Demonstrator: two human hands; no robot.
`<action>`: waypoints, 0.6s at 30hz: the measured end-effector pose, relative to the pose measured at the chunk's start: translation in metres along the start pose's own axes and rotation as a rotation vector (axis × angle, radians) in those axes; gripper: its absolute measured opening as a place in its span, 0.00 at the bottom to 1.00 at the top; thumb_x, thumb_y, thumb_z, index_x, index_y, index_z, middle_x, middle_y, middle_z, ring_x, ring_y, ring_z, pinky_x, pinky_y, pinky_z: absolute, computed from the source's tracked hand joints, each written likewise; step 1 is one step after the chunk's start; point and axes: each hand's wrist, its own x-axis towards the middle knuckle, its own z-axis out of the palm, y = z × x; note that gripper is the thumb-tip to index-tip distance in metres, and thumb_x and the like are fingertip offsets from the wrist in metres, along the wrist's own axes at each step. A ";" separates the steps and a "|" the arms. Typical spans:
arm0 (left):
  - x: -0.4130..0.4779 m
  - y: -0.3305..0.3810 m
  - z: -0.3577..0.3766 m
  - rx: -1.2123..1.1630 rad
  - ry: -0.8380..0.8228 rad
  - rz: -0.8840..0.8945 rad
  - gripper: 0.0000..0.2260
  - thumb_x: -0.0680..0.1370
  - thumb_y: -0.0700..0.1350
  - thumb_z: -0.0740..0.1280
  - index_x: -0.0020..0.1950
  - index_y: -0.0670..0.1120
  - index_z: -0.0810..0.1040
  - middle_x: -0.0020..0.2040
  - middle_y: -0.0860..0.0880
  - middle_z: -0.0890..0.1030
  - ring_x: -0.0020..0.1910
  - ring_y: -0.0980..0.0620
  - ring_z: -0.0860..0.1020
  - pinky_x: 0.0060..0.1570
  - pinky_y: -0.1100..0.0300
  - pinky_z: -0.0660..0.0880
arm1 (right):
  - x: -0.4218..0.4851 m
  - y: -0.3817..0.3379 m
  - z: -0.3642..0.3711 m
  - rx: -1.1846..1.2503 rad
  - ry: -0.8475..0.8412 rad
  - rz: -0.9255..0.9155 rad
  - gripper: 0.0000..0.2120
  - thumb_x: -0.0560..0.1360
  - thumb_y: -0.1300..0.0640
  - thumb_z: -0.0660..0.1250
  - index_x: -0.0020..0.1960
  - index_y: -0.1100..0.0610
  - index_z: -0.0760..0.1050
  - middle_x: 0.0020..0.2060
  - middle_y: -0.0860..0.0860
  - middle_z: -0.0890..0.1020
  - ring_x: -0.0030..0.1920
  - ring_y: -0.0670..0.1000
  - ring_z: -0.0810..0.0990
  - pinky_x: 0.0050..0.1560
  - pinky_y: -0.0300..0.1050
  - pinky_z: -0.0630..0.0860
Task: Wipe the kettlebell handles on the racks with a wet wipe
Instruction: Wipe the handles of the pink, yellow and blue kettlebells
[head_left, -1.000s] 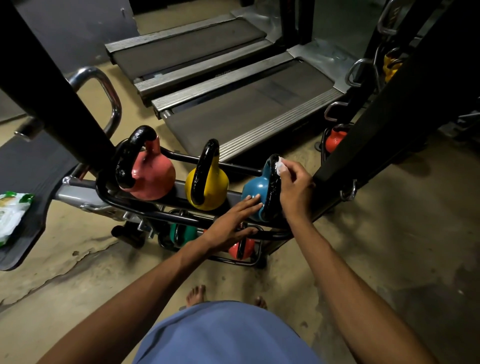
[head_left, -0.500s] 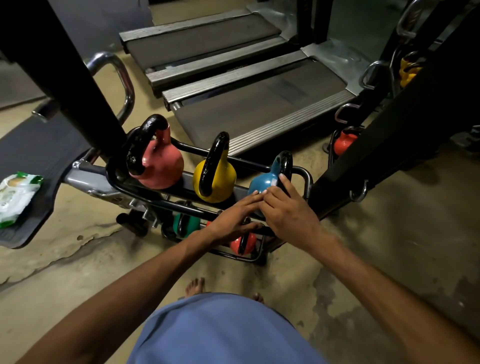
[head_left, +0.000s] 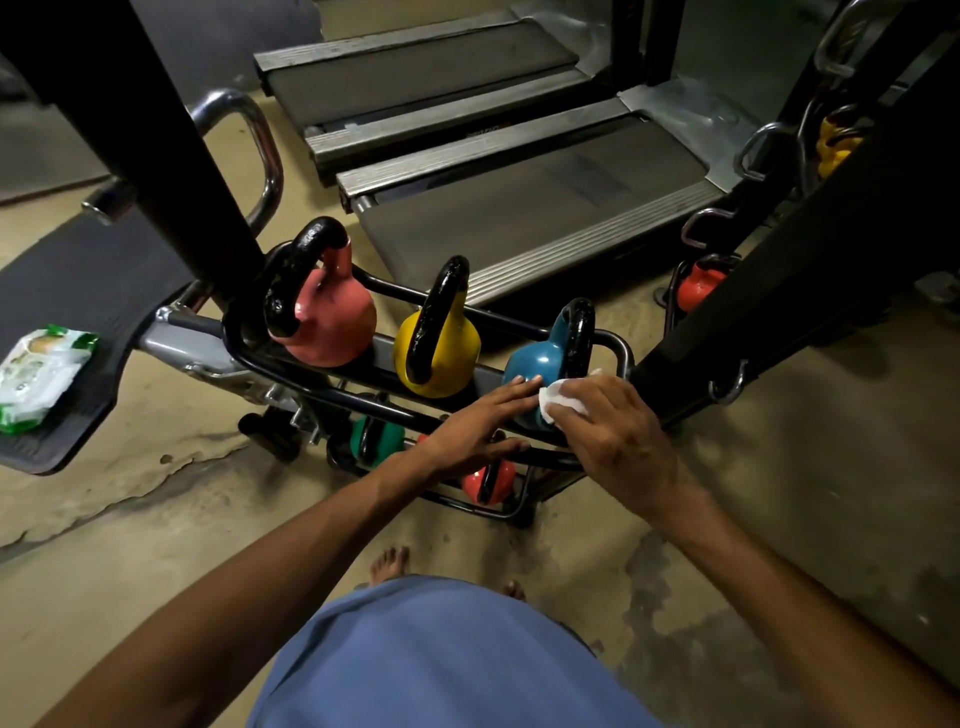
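Note:
A black rack (head_left: 613, 345) carries three kettlebells with black handles on its top row: a pink kettlebell (head_left: 332, 317), a yellow kettlebell (head_left: 441, 343) and a blue kettlebell (head_left: 540, 358). My right hand (head_left: 618, 436) holds a white wet wipe (head_left: 563, 400) against the lower front of the blue kettlebell's handle. My left hand (head_left: 478, 431) lies flat with fingers spread, its fingertips touching the blue kettlebell's body. On the lower row sit a green kettlebell (head_left: 376, 439) and a red kettlebell (head_left: 488, 483), partly hidden by my hands.
A pack of wet wipes (head_left: 39, 376) lies on a black bench pad (head_left: 88, 291) at the left. Black frame posts (head_left: 171, 156) cross the view on both sides. Two treadmills (head_left: 519, 197) lie behind the rack. A second rack (head_left: 701, 280) with kettlebells stands at the right.
My right hand slid with the wipe from the top of the blue kettlebell's handle down to its lower front. My left hand stayed on the blue kettlebell.

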 end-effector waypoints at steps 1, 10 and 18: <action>0.000 0.000 0.000 -0.002 -0.002 -0.001 0.32 0.82 0.48 0.69 0.83 0.54 0.59 0.84 0.56 0.53 0.83 0.56 0.48 0.81 0.45 0.57 | -0.004 -0.008 0.002 0.079 0.061 0.135 0.09 0.80 0.64 0.70 0.60 0.62 0.82 0.58 0.59 0.81 0.58 0.58 0.80 0.66 0.52 0.75; 0.000 -0.003 -0.002 -0.013 -0.018 0.003 0.32 0.82 0.47 0.70 0.83 0.53 0.60 0.84 0.57 0.53 0.83 0.58 0.48 0.81 0.49 0.56 | 0.021 -0.040 0.032 1.175 0.470 1.375 0.08 0.84 0.60 0.64 0.57 0.54 0.82 0.49 0.51 0.86 0.51 0.45 0.84 0.52 0.39 0.79; -0.002 -0.003 -0.002 -0.032 -0.009 0.011 0.31 0.82 0.47 0.69 0.83 0.53 0.60 0.84 0.58 0.52 0.83 0.59 0.48 0.81 0.49 0.54 | -0.004 -0.058 0.028 1.103 0.403 1.274 0.10 0.81 0.63 0.66 0.54 0.51 0.83 0.47 0.48 0.86 0.50 0.46 0.84 0.54 0.43 0.79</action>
